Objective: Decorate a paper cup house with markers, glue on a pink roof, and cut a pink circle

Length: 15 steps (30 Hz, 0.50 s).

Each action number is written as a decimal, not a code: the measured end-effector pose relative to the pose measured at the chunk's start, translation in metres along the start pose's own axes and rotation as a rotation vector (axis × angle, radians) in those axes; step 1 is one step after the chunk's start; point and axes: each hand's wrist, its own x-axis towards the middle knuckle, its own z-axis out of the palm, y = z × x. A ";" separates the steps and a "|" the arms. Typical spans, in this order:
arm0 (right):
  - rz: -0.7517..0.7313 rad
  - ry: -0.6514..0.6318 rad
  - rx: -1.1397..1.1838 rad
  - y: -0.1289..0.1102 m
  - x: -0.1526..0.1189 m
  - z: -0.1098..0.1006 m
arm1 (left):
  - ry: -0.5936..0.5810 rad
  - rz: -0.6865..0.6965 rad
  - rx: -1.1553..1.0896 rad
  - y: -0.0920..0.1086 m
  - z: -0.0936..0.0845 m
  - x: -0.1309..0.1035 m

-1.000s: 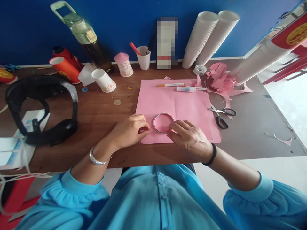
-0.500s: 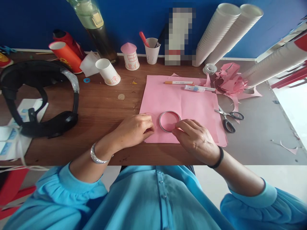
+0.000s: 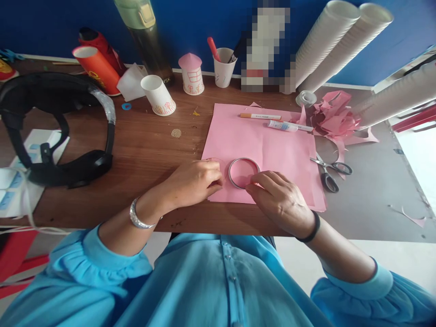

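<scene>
In the head view, the silvery ring lay on pink paper, its near-right rim pinched by the right hand; just left, the left hand was curled, any grip hidden.

A brown table carries pink paper, a pink-roofed cup and a black headset.

We face a blue wall along the far edge of the brown worktop; pale floor shows past its right edge.
</scene>
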 end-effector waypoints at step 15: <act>0.001 0.032 -0.003 -0.003 0.001 -0.003 | 0.044 0.009 0.022 0.000 -0.004 -0.002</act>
